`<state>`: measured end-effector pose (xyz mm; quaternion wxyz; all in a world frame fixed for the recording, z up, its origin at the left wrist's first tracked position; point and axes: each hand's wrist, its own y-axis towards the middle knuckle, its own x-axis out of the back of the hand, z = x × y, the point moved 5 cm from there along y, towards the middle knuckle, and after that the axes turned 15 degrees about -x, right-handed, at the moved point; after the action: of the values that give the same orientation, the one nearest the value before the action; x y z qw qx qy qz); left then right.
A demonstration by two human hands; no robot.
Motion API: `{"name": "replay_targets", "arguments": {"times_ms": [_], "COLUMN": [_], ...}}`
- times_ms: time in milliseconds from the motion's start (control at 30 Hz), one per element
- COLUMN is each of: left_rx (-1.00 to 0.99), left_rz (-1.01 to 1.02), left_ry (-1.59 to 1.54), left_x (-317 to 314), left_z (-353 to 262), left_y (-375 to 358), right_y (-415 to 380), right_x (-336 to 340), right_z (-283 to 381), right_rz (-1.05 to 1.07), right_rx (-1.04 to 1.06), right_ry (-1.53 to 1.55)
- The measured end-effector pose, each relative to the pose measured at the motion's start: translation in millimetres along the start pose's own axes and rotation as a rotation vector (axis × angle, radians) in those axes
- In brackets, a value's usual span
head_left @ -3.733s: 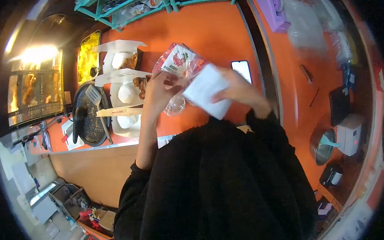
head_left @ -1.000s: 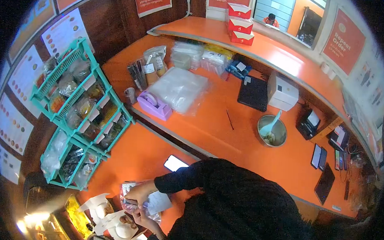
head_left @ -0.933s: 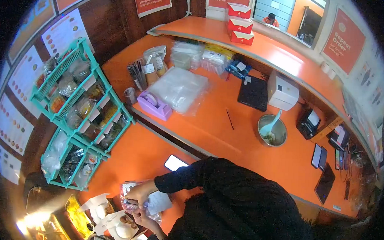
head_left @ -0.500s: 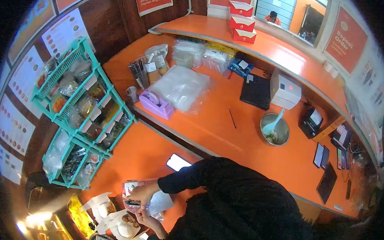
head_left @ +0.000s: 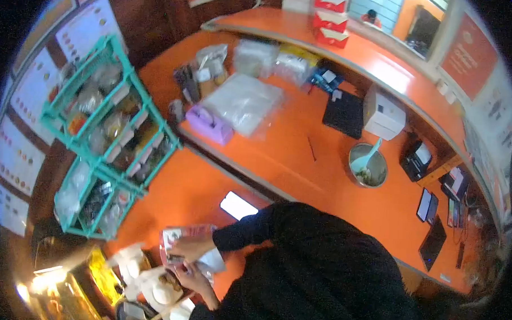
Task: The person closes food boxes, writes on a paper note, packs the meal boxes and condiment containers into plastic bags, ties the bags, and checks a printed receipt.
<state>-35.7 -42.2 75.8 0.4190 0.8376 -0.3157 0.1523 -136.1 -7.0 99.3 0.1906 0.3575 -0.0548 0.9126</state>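
My right hand [head_left: 192, 247], in a black sleeve, reaches in from the upper side, its fingers closed on a small dark object [head_left: 175, 260]. Just below it, my left hand [head_left: 197, 280] has its fingers closed near the same object; what they pinch is blurred. Both hands are over a clear plastic packet with red and white print [head_left: 171, 236]. Beside my left hand stands an open white box [head_left: 149, 286] with a rounded white portion and a brown piece of food. Another open white box [head_left: 131, 262] is farther left.
A lit phone [head_left: 238, 205] lies above my right forearm. Teal racks [head_left: 145, 181] of bagged items stand at the left. A purple dispenser [head_left: 209, 124], plastic sheets [head_left: 246, 103] and a metal bowl with a ladle [head_left: 368, 176] are on the orange counter [head_left: 278, 155]. A yellow tray [head_left: 105, 276] is lower left.
The whole view has shifted slightly, with most counter items higher in the picture. My hands remain together over the packet, the dark object still between them.
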Motion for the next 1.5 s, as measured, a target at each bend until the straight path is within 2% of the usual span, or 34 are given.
{"name": "replay_targets", "arguments": {"times_ms": [33, 100, 167, 233, 267, 300, 333, 367, 400, 433, 500, 533, 567, 633, 667, 700, 733, 767, 800, 833, 867, 900, 933, 967, 1033, 1233, 1500], "left_rx": [-0.082, -0.019, -0.034, -0.073, -0.062, 0.025, 0.068, 0.119, 0.167, 0.179, 0.205, 0.261, 0.26, 0.17, 0.089, -0.001, 0.186, 0.379, 0.353, 0.329, 0.305, 0.201, 0.098, 0.096, 0.129, 0.161, 0.12], "left_rz": [-0.009, 0.039, 0.001, 0.147, 0.111, 0.091, 0.05, -0.008, -0.071, -0.133, -0.005, 0.007, 0.012, 0.168, 0.131, 0.09, 0.085, 0.1, 0.064, 0.058, 0.052, -0.056, -0.161, -0.17, -0.133, -0.056, 0.148], "left_ry": [0.076, 0.038, -0.056, 0.026, -0.056, -0.129, -0.179, -0.247, -0.316, -0.441, -0.342, -0.376, -0.387, -0.338, -0.326, -0.331, -0.473, -0.605, -0.664, -0.707, -0.75, -0.704, -0.645, -0.617, -0.605, -0.597, -0.711], "left_x": [4.0, 3.0, 10.1, 8.1, 10.9, 14.0, 20.1, 23.8, 27.4, 27.0, 26.4, 21.3, 16.3, 1.1, -1.6, -5.7, -6.1, -7.2, -14.1, -20.1, -25.6, -25.2, -24.6, -21.9, -21.5, -21.2, -47.4], "left_z": [0.7, 14.1, -3.3, 9.8, -0.2, 0.6, 15.4, 21.1, 26.7, 28.8, 44.2, 51.5, 59.5, 68.2, 59.2, 43.2, 25.6, 14.7, 34.1, 45.4, 56.5, 55.5, 54.2, 57.9, 65.1, 85.9, 69.6], "left_y": [-2.4, -4.1, 3.3, -6.5, -4.0, -6.5, -16.8, -20.2, -23.8, -25.4, -37.4, -45.6, -56.3, -75.3, -73.8, -67.2, -51.7, -43.0, -54.9, -59.4, -64.1, -58.5, -54.2, -48.7, -32.7, -7.3, 11.0], "right_y": [-2.7, 16.6, 9.3, 3.1, -6.1, -11.6, -11.6, -52.0, -75.4, -98.8, -157.7, -187.2, -200.7, -239.5, -249.2, -233.8, -217.8, -192.7, -169.2, -128.8, -99.7, -69.8, -48.0, -28.2, -14.5, -30.7, -69.2], "right_x": [4.9, -10.6, 15.4, 39.1, 65.7, 79.7, 81.5, 128.7, 150.4, 145.2, 179.6, 186.1, 183.7, 187.2, 168.3, 167.6, 166.5, 153.2, 137.7, 125.5, 69.7, 59.2, 37.6, 15.8, -16.0, -13.4, -47.6], "right_z": [6.3, -12.0, -16.2, -21.8, -28.9, -60.1, -108.8, -88.4, -104.1, -181.5, -211.5, -240.5, -253.4, -271.8, -319.0, -287.9, -253.0, -244.0, -233.9, -188.6, -227.4, -181.2, -161.5, -160.3, -160.1, -144.0, -75.9], "right_rz": [0.052, 0.024, 0.02, -0.005, -0.069, -0.23, -0.344, -0.255, -0.442, -0.465, -0.421, -0.628, -0.634, -0.852, -1.05, -1.06, -1.091, -0.936, -0.809, -0.514, -0.391, -0.325, -0.165, 0.015, -0.142, -0.167, -0.213], "right_rx": [-0.001, 0.106, 0.019, -0.079, -0.079, -0.188, -0.213, -0.434, -0.468, -0.607, -0.83, -1.094, -1.103, -1.176, -0.993, -0.916, -0.843, -0.865, -0.919, -0.903, -0.301, -0.379, -0.276, -0.426, -0.217, -0.409, -0.475], "right_ry": [0.097, 0.141, 0.378, 0.945, 0.966, 0.825, 0.862, 0.851, 0.752, 0.706, -0.658, -0.638, -0.645, -0.583, -0.271, -0.554, -0.85, -0.499, -0.156, -0.091, 0.657, 0.165, 0.372, 0.193, 0.733, 0.679, 0.998]}}
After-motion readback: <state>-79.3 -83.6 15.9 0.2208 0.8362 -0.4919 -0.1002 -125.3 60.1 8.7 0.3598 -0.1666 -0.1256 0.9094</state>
